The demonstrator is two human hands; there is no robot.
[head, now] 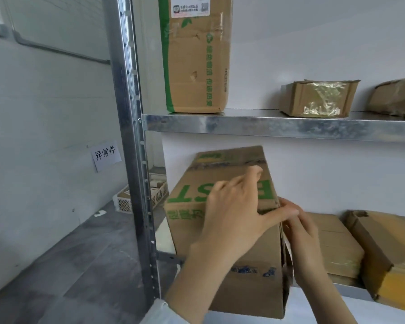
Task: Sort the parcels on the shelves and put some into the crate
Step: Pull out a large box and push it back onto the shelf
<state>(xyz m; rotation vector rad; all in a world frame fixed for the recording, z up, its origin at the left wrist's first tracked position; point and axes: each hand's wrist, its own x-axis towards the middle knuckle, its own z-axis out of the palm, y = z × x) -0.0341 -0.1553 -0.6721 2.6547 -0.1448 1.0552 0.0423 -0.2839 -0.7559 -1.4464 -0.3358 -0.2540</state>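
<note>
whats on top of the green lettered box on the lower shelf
Only the left hand, spread flat on the box; the right hand holds its right edge. The hand hides part of the green lettering.

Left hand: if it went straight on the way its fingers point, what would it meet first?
The left hand lies on the large box, fingers pointing up and back. It would slide along that cardboard first; past the far edge, probably the back wall, though depth is unclear.

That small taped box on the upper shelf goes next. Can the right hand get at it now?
Probably yes, once freed: the right hand grips the large box, but the small taped box sits alone at the upper shelf front, nothing before it.
</note>
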